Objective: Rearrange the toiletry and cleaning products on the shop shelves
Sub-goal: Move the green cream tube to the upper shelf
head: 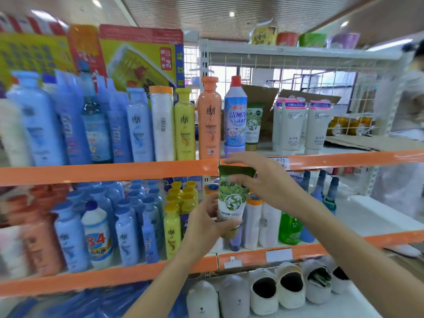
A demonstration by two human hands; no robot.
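1. The left hand [206, 222] is curled round the lower end of a green-and-white tube [230, 198] marked "WARM VANILLA", thumb across the front near the cap end and fingers behind it
2. The right hand [259, 177] comes in from the right and pinches the tube near its flat dark-green crimped top, with the forefinger stretched out above the crimp
3. The tube stands upright, cap downward, held in the air in front of the shelving, between the orange edge of the upper shelf [110, 172] and that of the lower shelf [298, 251]
4. On the upper shelf a matching green tube [253, 127] stands just right of a blue-and-white cleaner bottle [235, 118] with a red cap
5. Left of that bottle stand an orange bottle [209, 120], a yellow bottle [184, 125] and a row of blue bottles, blurred toward the far left
6. Right of the matching tube stands a group of white facial tubes [298, 125] with pink tops, in front of cardboard
7. The lower shelf holds blue bottles, yellow bottles [172, 228], a white bottle [97, 232] with "84" on it and a green bottle [289, 228]
8. Below the shelves lie pale slippers [263, 288] in a row
9. A person [410, 97] stands at the far right edge, blurred
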